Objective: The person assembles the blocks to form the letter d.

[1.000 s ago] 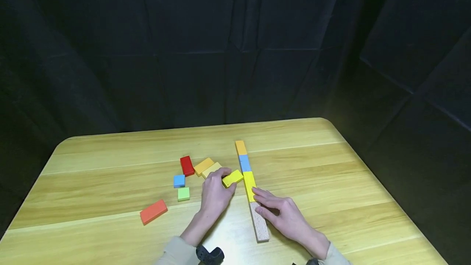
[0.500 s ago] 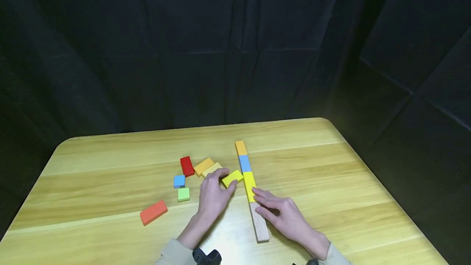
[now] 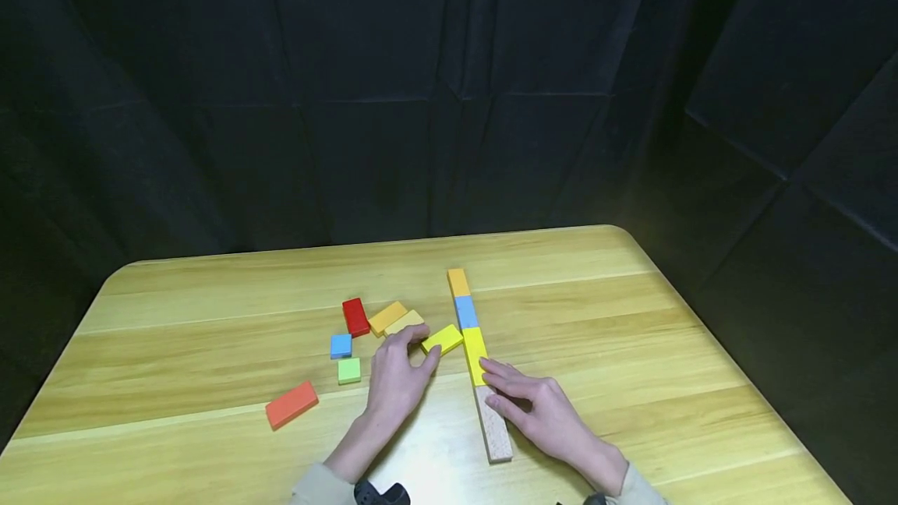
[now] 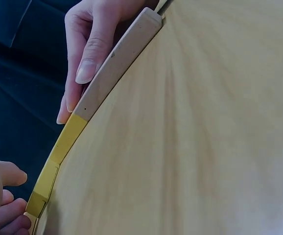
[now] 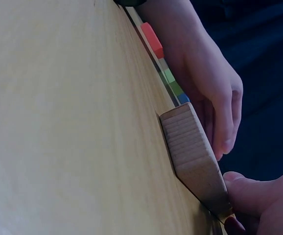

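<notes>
A loose yellow block (image 3: 443,340) lies at an angle, one corner up against a straight row of blocks. My left hand (image 3: 396,380) is just left of it, thumb and fingers spread, the thumb near its front edge. The row runs away from me: a plain wooden block (image 3: 496,435), a yellow block (image 3: 475,345), a blue block (image 3: 466,312) and an orange block (image 3: 459,283). Along the row's right side, my right hand (image 3: 543,411) rests with loosely bent fingers, fingertips at the joint between yellow and plain wood. The left wrist view shows this wooden block (image 4: 119,63) end to end with the yellow.
Left of my left hand lie a red block (image 3: 355,317), an orange-yellow block (image 3: 387,318), a pale yellow block (image 3: 404,322), a small blue block (image 3: 341,346), a green block (image 3: 349,371) and an orange-red block (image 3: 291,405). Dark curtains (image 3: 421,100) hang beyond the wooden table (image 3: 210,318).
My left hand has let go of the loose yellow block and drawn back slightly left and toward me. That block stays against the row; my right hand has held still.
</notes>
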`<act>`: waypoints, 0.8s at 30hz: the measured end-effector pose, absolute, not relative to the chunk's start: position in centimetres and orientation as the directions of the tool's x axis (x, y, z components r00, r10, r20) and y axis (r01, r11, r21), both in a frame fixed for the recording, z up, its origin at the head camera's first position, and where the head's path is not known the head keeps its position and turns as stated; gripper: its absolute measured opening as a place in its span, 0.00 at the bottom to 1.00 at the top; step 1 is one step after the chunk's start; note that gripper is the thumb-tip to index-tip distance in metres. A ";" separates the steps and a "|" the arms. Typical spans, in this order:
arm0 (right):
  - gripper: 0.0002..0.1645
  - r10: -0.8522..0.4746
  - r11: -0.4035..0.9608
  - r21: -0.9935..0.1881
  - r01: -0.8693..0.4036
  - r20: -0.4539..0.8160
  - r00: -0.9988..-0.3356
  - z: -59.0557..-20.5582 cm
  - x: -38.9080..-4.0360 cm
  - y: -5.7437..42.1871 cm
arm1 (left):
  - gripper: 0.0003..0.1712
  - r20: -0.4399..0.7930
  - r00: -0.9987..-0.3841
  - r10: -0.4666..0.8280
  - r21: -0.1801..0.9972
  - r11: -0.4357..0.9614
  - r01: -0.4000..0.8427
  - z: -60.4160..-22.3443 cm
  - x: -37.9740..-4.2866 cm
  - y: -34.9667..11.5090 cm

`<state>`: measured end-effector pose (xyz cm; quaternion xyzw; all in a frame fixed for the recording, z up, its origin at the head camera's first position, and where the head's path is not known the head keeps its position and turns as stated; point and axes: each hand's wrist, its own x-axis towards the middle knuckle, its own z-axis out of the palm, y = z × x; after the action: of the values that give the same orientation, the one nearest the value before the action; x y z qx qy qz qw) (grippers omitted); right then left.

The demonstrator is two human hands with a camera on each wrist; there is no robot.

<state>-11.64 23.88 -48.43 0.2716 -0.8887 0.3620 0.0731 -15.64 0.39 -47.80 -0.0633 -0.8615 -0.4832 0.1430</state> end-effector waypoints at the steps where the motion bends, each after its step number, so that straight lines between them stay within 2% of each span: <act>1: 0.21 -0.430 0.591 -0.602 -0.537 0.328 -0.841 -48.4 -11.6 23.9 | 0.18 0.310 -0.950 -0.029 0.812 0.527 0.249 -47.8 -15.6 0.3; 24: 0.21 -0.422 0.595 -0.610 -0.524 0.317 -0.849 -48.3 -11.5 23.9 | 0.14 0.333 -0.941 -0.054 0.817 0.514 0.260 -47.5 -14.1 -2.5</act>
<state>-11.49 23.88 -48.35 0.2656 -0.8902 0.3635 0.0697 -14.10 -2.48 -47.46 -0.0602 -0.8552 -0.4892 0.1603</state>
